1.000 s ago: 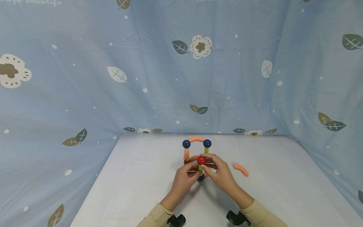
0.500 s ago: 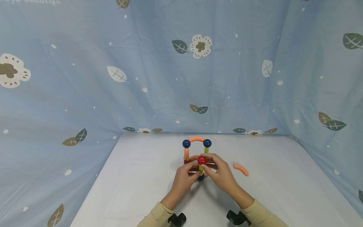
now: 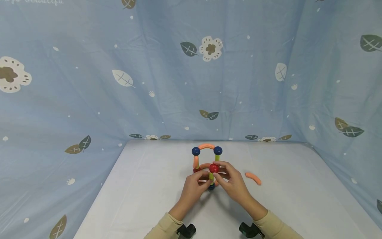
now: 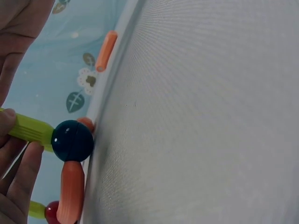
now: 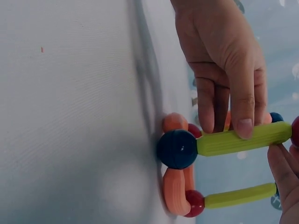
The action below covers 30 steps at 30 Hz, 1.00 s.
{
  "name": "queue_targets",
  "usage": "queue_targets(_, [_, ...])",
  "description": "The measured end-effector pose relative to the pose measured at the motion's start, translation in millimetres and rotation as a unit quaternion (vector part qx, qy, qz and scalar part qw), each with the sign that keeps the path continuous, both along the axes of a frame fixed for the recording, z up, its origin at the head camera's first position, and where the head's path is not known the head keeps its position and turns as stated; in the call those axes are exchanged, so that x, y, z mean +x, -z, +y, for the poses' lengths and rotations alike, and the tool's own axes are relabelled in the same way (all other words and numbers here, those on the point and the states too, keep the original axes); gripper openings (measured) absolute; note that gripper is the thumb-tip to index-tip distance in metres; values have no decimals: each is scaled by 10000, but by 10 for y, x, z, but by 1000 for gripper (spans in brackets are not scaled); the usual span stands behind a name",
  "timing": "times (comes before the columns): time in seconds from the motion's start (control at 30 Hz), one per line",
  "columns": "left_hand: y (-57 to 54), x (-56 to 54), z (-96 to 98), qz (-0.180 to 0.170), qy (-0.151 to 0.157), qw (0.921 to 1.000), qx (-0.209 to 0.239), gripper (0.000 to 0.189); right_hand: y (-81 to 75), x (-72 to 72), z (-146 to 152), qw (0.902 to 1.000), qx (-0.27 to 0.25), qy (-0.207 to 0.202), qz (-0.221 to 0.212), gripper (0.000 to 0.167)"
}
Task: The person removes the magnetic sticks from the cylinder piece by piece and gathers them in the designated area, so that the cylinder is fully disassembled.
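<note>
A frame of balls and rods stands on the white table (image 3: 143, 199). My left hand (image 3: 192, 191) pinches an upright yellow-green rod (image 5: 243, 140) at the frame's near side. That rod's lower end meets a dark blue ball (image 5: 177, 148) close to the tabletop. At its upper end sits a red ball (image 3: 214, 168), which my right hand (image 3: 234, 182) holds between thumb and fingers. Orange curved rods (image 4: 72, 191) join the lower balls. Farther back, two dark blue balls (image 3: 218, 151) are linked by an orange arch (image 3: 206, 146). My hands hide part of the frame.
One loose orange curved rod (image 3: 253, 178) lies on the table to the right of the frame. A blue patterned curtain (image 3: 167, 109) hangs behind the table and along its sides. Black wrist devices (image 3: 250, 229) are worn under both sleeves.
The red ball and my right fingertips have shifted slightly to the right. My left hand keeps its pinch on the yellow-green rod, and the rest of the frame stays in place.
</note>
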State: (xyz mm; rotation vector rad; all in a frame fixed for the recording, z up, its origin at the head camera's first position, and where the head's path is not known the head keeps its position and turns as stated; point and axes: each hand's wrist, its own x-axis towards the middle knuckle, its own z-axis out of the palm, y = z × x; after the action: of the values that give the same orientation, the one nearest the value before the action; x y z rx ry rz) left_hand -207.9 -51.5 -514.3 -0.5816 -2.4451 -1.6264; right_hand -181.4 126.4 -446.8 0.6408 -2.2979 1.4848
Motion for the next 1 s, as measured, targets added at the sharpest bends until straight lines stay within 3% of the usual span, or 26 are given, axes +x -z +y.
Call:
queue_targets(0.2, [7,-11,-10,-13,27,10000,62,19,346,-182,149,9996,-164,171,-150,39])
queue_targets(0.4, [11,-17,-23,5,27,10000,10,20,508,-296,316,9977,224,640,-54,40])
queue_targets(0.53, [23,-23,-24,-4,56,10000,47,20,625,-402,436,9934,521,985,-262,39])
queue_targets(0.73, [24,-26,-16,-10,61,10000,54,19,711,-573,583,9807,1056,1346,-949,36])
queue_targets(1.0, [24,-26,-2,-47,41,10000,-12,19,737,-826,751,9688,1528,1498,-1248,35])
